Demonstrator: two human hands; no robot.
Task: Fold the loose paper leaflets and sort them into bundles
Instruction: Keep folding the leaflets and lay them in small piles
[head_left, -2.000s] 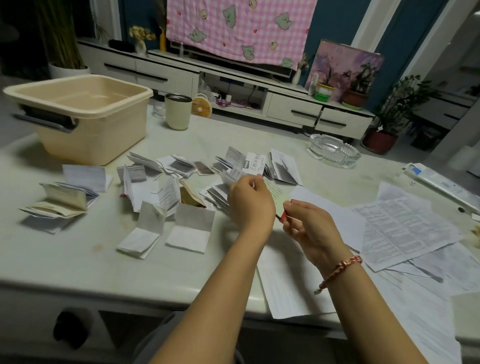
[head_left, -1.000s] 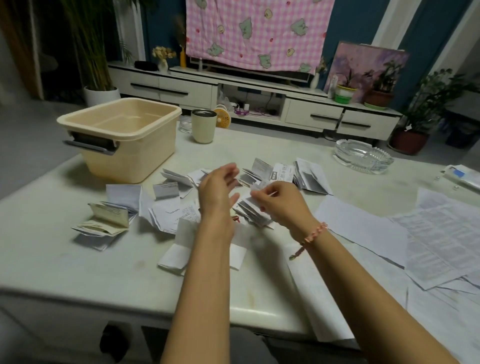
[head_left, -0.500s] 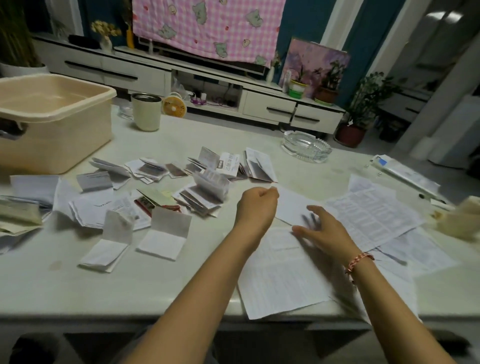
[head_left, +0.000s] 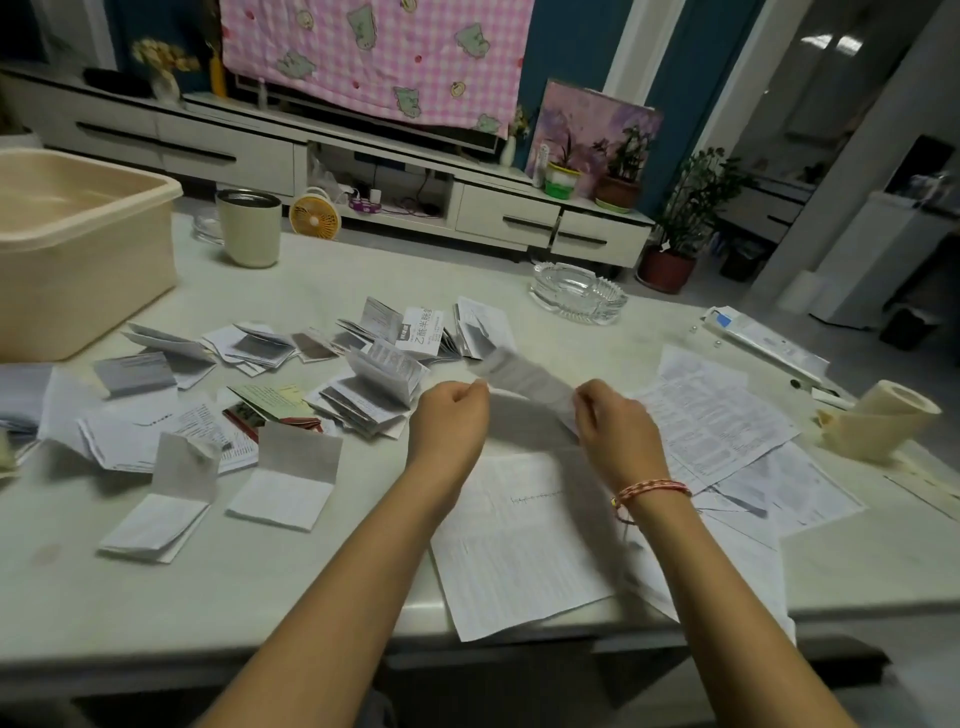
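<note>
A thin printed leaflet (head_left: 524, 382) is pinched by its ends between the left hand (head_left: 451, 418) and right hand (head_left: 615, 428), just above the worktop (head_left: 311, 582). It is blurred, so its creases cannot be judged. A skewed fold or a tear could be caused by uneven pull. Limp flat sheets (head_left: 519, 540) lie beneath, and springy folded bundles (head_left: 363, 389) are spread to the left.

Bare forearms, no sleeves; a red-and-pink braided cord bracelet (head_left: 652, 489) circles the right wrist

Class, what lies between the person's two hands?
In the head view, one blurred leaflet stretches between them, its ends held by the left hand and the right hand.
</note>
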